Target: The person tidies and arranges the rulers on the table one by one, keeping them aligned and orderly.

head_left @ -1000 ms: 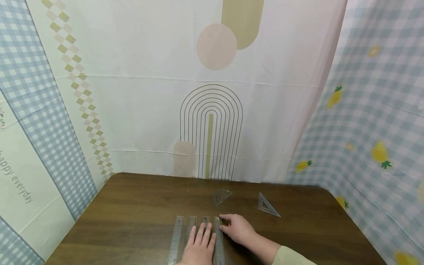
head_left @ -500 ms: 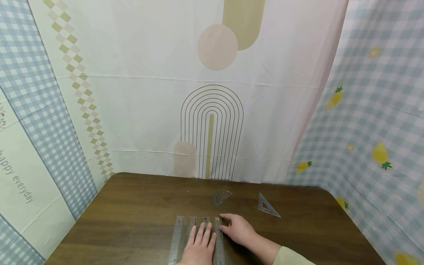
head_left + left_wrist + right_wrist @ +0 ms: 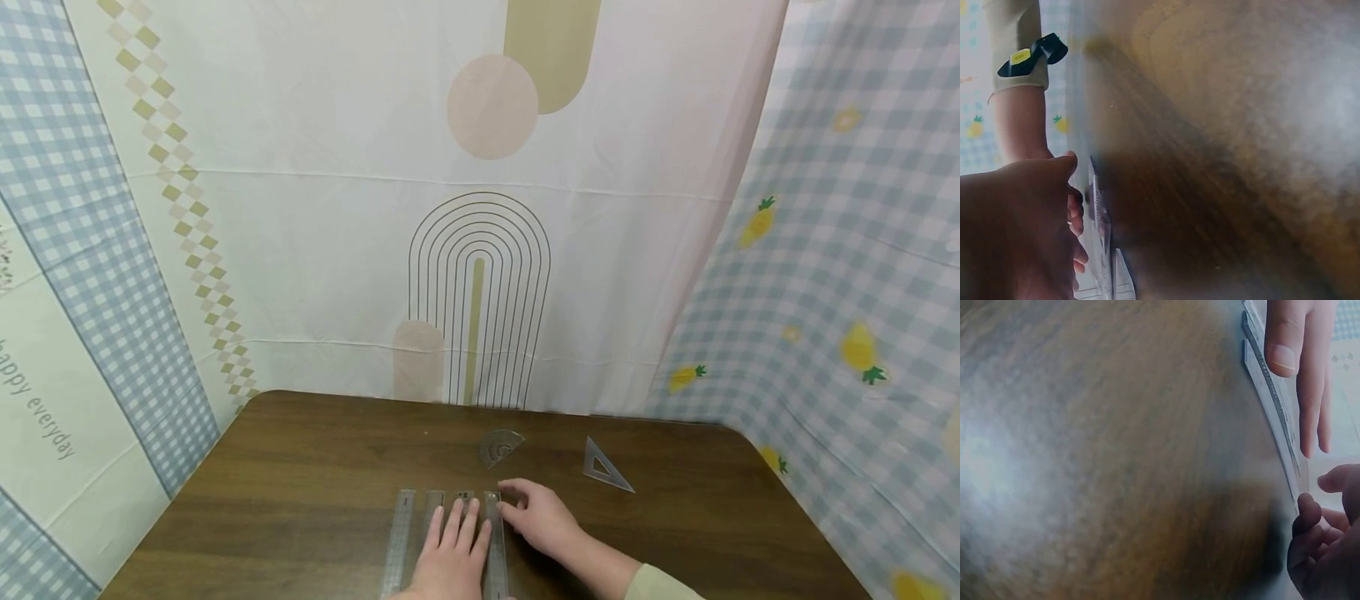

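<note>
Several clear rulers lie side by side on the table, pointing away from me. My left hand (image 3: pixel 452 554) rests with spread, straight fingers over the middle rulers (image 3: pixel 434 500), hiding much of their length. To its left lies the leftmost ruler (image 3: pixel 399 533). My right hand (image 3: pixel 542 518) is at the far end of the rightmost ruler (image 3: pixel 496 558), index fingertip and thumb touching its right edge from the side. In the right wrist view, its fingers (image 3: pixel 1310 519) meet the ruler ends, loosely bent. The left wrist view shows the rulers (image 3: pixel 1104 237) edge-on beyond my left hand (image 3: pixel 1016 231).
Beyond the rulers lies a clear protractor (image 3: pixel 500 448), with a clear triangular set square (image 3: pixel 617 478) to its right. The brown wooden table (image 3: pixel 300 500) ends at a printed cloth (image 3: pixel 322 250) at the back, with checked cloth (image 3: pixel 825 275) on the right.
My right hand's index finger and thumb have shifted slightly away from me along the ruler's edge. My left fingers have also slid forward a little. The rulers look almost unmoved.
</note>
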Demonstrator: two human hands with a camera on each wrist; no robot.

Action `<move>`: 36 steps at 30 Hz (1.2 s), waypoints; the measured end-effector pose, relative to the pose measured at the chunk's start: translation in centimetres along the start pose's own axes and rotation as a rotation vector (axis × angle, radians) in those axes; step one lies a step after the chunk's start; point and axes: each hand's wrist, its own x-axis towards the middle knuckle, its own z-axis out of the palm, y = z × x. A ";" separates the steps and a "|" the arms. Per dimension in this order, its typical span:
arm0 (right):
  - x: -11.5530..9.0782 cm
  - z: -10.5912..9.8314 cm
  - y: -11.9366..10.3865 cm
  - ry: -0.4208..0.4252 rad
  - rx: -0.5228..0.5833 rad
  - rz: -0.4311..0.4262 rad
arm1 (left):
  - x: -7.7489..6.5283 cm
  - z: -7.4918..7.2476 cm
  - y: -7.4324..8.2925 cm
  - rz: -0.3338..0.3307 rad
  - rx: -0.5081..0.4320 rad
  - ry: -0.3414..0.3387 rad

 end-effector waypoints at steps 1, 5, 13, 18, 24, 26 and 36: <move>0.0 -0.1 0.1 0.013 0.017 -0.006 | 0.0 -0.1 0.1 -0.001 -0.019 0.016; 0.1 -0.6 0.3 0.059 0.100 -0.012 | 0.2 -0.7 0.2 -0.006 -0.117 0.057; -0.1 -2.2 0.4 0.147 0.200 0.015 | 0.7 -2.2 0.5 -0.018 -0.195 0.093; -0.2 -3.0 0.6 0.197 0.239 0.036 | 1.3 -2.7 0.7 -0.033 -0.221 0.088; -0.2 -3.7 1.2 0.241 0.247 0.058 | 2.1 -3.1 1.2 -0.047 -0.231 0.055; -0.2 -3.8 1.4 0.255 0.244 0.065 | 2.5 -3.2 1.4 -0.048 -0.239 0.049; -0.2 -5.4 2.9 0.305 0.211 0.108 | 4.7 -3.2 3.0 -0.070 -0.232 0.043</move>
